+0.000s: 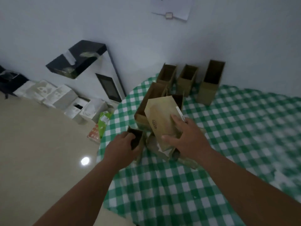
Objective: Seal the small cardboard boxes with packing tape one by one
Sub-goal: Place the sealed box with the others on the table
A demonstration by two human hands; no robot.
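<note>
A tan cardboard box (160, 119) with a printed mark and a white label lies tilted over the table's left part. My right hand (185, 137) grips its near end, thumb on top and fingers around the side. My left hand (121, 149) holds the rim of a small open box (136, 138) at the table's left edge. An open box (150, 101) sits just behind the tilted one. Farther back, three open boxes stand upright (167, 75), (187, 79), (211, 82). I see no tape roll.
The round table wears a green-and-white checked cloth (228, 144). On the beige floor to the left lie white foam packing pieces (65, 98), a black-and-white carton (91, 66) and coloured packets (101, 126). The pale wall stands right behind the table.
</note>
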